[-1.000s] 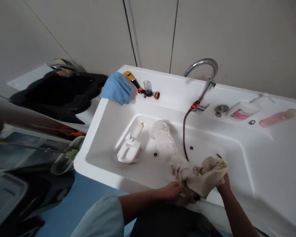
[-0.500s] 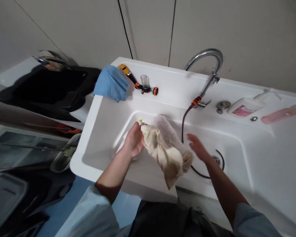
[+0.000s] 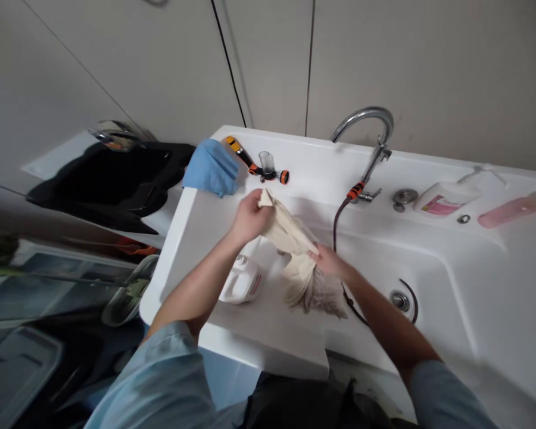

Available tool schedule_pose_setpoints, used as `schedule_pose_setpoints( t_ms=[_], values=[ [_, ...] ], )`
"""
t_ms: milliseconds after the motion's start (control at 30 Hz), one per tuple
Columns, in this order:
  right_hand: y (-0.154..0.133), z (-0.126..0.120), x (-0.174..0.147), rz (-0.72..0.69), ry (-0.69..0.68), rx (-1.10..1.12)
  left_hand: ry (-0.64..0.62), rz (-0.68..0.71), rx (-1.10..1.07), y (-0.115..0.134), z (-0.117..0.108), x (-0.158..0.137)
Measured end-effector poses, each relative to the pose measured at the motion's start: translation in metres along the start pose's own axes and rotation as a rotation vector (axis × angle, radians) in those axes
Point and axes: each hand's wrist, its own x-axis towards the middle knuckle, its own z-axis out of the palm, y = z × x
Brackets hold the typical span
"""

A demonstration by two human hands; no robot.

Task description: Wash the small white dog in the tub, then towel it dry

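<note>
gripping a beige cloth (image 3: 288,232) over white sink (image 3: 451,310), grey panelled wall (image 3: 161,65)

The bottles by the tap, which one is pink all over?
The pink bottle lying farthest right; the white bottle beside it only has a pink label.

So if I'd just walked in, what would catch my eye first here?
Probably the two hands over the white sink: the left hand lifts one end of a beige cloth, the right hand grips it lower, over something white and fluffy. Behind, a curved chrome tap and a blue cloth at the sink's back left corner.
</note>
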Motion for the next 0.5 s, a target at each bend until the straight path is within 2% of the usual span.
schedule_pose_setpoints(
  t_ms=[67,133,167,200,267,333,433,500],
  values=[
    [0.002,-0.061,0.006,-0.016,0.143,-0.059,0.215,0.178,0.083,0.012,-0.023,0.021],
    [-0.001,-0.109,0.008,-0.057,0.294,-0.012,0.355,0.293,0.091,0.028,-0.038,0.037],
    [-0.006,-0.121,0.009,-0.104,0.325,0.030,0.366,0.327,0.086,0.037,-0.039,0.042],
    [-0.013,-0.122,0.010,-0.165,0.324,0.066,0.332,0.353,0.082,0.046,-0.035,0.043],
    [-0.028,-0.098,0.012,-0.288,0.265,0.075,0.163,0.397,0.090,0.061,-0.018,0.037],
    [-0.038,-0.052,0.015,-0.327,0.212,0.009,-0.054,0.426,0.108,0.071,0.003,0.022],
    [-0.036,0.008,0.020,-0.196,0.169,-0.033,-0.268,0.412,0.106,0.076,0.017,-0.002],
    [-0.028,0.029,0.022,-0.148,0.209,0.030,-0.341,0.383,0.085,0.076,0.011,-0.014]
  ],
)
